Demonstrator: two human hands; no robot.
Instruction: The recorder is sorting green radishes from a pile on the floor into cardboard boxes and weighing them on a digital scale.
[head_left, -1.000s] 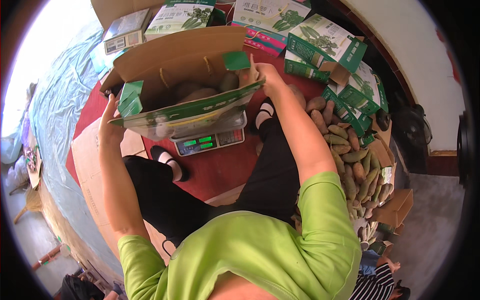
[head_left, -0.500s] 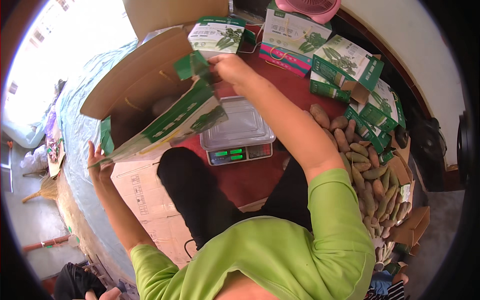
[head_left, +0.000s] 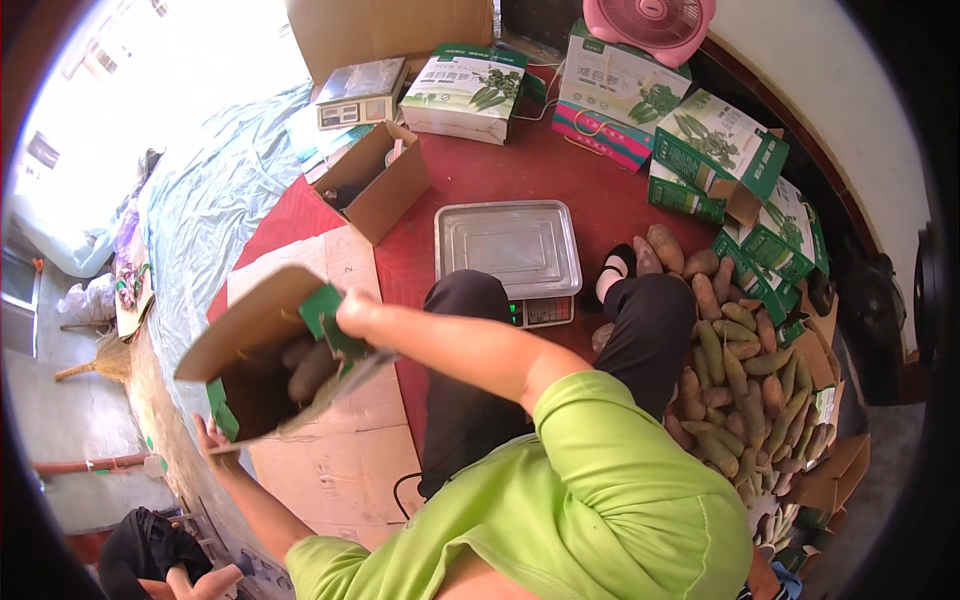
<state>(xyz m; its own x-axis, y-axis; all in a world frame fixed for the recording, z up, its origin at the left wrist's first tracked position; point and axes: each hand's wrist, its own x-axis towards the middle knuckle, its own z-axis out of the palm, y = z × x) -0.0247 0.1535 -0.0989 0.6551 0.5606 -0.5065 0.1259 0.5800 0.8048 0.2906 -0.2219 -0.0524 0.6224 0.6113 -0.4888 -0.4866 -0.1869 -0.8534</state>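
An open cardboard box (head_left: 240, 320) with green end flaps is held tilted over my left side, its mouth toward me. Several brown roots that look like sweet potatoes (head_left: 312, 372) lie inside it. My right hand (head_left: 358, 314) grips its right edge beside the green flap. At the opposite, lower left corner, my left hand (head_left: 214, 438) holds the box, its fingers partly hidden behind it. Right of the box, beyond my knees, stands a digital scale (head_left: 548, 312) with a bare metal tray (head_left: 506, 245) on top; my leg covers part of its display.
A heap of brown and green roots (head_left: 745, 375) lies to my right. Printed cartons (head_left: 715, 140) and a pink fan (head_left: 650, 22) stand behind it. A small brown box (head_left: 385, 190) and a second scale (head_left: 360, 95) are at the back left. Flattened cardboard (head_left: 325, 470) covers the floor at left.
Both hands have brought the box nearer to me and down, off to the left of the scale. Its mouth has tipped, so the roots inside now show clearly.
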